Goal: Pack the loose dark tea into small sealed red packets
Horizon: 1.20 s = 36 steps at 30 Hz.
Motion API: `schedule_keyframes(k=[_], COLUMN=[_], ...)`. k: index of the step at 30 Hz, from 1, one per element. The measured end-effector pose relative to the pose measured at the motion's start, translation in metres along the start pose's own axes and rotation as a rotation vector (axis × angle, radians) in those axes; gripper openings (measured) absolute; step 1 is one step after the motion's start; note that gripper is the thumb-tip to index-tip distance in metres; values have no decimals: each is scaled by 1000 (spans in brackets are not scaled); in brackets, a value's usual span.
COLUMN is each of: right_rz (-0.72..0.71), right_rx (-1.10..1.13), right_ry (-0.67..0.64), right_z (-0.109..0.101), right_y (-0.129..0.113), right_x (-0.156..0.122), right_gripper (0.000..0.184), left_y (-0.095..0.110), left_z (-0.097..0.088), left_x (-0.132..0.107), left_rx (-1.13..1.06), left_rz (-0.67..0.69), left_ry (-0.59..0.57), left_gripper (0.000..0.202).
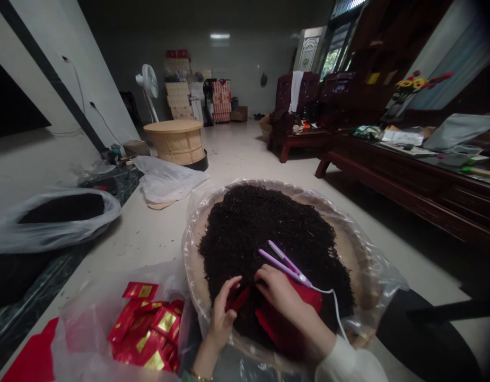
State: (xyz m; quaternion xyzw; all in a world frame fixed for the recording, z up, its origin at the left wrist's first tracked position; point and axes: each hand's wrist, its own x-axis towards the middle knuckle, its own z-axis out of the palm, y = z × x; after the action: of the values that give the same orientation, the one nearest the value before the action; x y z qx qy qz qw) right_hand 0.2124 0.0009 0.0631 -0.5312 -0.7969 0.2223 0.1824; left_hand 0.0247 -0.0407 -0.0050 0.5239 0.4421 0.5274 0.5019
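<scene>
While a clear plastic bag [105, 225] of dark leaf sits open at far left, a red sheet [36, 353] lies below it, partly under a translucent bag [80, 329] heaped with red packets [145, 339]; their gold labels are too blurred to read. Next comes a round tray [198, 284], lined with plastic and holding a heap of dark leaf [269, 217]. Over its near edge, the left hand [221, 318] has thumb and fingers apart around a small red pouch [241, 300]; I cannot tell whether its grip touches it. The right hand [279, 289] has bunched fingers just right of the pouch; what they pinch, if anything, is hidden. Beneath that forearm lies a larger red bag [269, 321]. A purple tool [282, 263], arms parted, rests beside it, trailing a white cord [337, 310]. Farther right, a dark wood surface [388, 167] carries papers [404, 136], their print too small to read.
</scene>
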Motion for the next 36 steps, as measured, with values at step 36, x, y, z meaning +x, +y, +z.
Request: schedule_keyframes(k=[36], right_rz=[-173], right_rx=[404], right_ry=[-21], right_z=[-27], right_y=[-40], right_x=[-9], right_gripper=[25], left_y=[-1], left_z=[20], left_x=[17], left_rx=[-152], left_rz=[-88], left_ry=[166], left_gripper=[83])
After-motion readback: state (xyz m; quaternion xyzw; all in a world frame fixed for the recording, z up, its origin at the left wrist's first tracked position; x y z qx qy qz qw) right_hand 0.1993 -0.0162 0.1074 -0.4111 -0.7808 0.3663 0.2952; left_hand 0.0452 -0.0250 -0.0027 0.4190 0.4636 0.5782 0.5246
